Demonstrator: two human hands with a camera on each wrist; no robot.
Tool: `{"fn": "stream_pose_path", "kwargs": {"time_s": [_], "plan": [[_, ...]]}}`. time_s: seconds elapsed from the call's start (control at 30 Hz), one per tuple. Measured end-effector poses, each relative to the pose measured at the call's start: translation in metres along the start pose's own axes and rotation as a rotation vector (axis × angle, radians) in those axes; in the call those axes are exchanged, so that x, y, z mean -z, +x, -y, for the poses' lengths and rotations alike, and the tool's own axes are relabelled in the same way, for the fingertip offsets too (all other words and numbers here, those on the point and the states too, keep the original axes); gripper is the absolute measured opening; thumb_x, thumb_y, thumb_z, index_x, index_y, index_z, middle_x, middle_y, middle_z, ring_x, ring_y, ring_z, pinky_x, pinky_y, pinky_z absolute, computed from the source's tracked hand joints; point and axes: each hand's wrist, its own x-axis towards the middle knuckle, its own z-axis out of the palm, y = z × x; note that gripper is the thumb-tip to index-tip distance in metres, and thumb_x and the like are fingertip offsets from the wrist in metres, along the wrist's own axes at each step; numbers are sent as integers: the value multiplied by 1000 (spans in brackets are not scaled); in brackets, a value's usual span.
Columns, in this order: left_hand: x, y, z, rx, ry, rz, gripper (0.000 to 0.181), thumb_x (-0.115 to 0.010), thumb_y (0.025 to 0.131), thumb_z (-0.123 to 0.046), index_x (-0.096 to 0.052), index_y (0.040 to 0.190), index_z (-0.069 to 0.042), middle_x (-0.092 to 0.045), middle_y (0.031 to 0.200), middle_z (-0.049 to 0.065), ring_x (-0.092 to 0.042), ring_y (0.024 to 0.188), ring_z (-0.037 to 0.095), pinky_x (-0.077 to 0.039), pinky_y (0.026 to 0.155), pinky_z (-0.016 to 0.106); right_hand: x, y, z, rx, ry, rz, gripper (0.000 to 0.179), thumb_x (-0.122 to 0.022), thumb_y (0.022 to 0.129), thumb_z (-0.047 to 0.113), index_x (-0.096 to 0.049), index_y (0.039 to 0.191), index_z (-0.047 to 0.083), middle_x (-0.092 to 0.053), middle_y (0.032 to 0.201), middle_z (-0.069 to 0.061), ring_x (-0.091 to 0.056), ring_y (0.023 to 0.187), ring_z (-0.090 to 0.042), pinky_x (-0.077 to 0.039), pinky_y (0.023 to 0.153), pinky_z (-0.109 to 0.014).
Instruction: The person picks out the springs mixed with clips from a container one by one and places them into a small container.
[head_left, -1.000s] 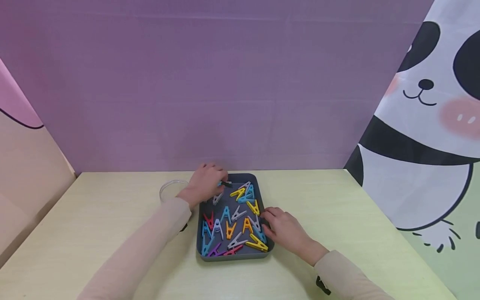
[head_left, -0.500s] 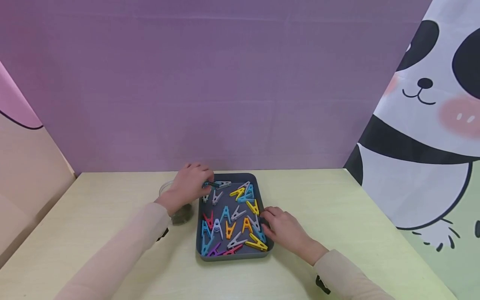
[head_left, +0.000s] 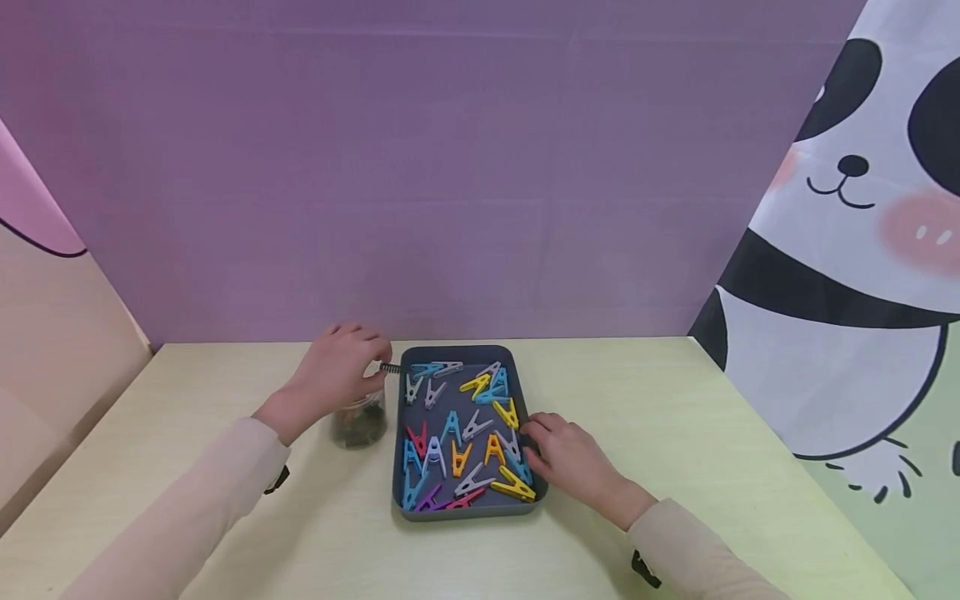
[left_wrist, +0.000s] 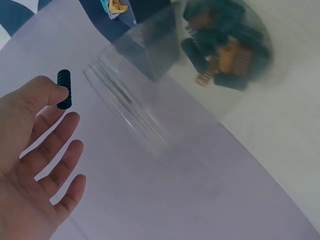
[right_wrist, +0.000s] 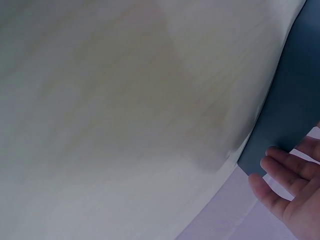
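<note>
My left hand (head_left: 337, 371) pinches a small dark green coil spring (left_wrist: 64, 89) between thumb and index finger, its other fingers loosely spread. The hand is above a clear jar (head_left: 360, 423), partly covering it in the head view. Inside the jar, dark green springs (left_wrist: 230, 30) and copper-coloured springs (left_wrist: 235, 59) lie in a heap. Right of the jar is a dark grey rectangular tray (head_left: 468, 514) holding clothespins (head_left: 451, 427) in several colours. Fingertips of my right hand (head_left: 570, 462) rest against the tray's right side, and that hand holds nothing else.
The tray and jar stand on a pale wooden table (head_left: 300, 542). A purple backdrop (head_left: 420, 167) rises behind the table's far edge, and a panda print (head_left: 847, 267) hangs on the right.
My left hand has moved left from over the tray's far end to above the jar, carrying the spring. Clothespins in the tray's far left corner now show. The right hand has stayed put.
</note>
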Motion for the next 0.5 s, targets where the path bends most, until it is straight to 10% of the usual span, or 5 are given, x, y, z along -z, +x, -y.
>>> {"fn": "stream_pose_path", "kwargs": {"time_s": [0.5], "plan": [[-3, -29, 27, 49, -4, -21, 9, -70, 74, -20, -64, 81, -17, -64, 82, -1, -52, 83, 21, -41, 76, 40, -1, 0, -1, 7, 7, -21, 24, -66, 81, 22, -63, 100, 7, -62, 104, -6, -59, 92, -19, -52, 79, -34]]}}
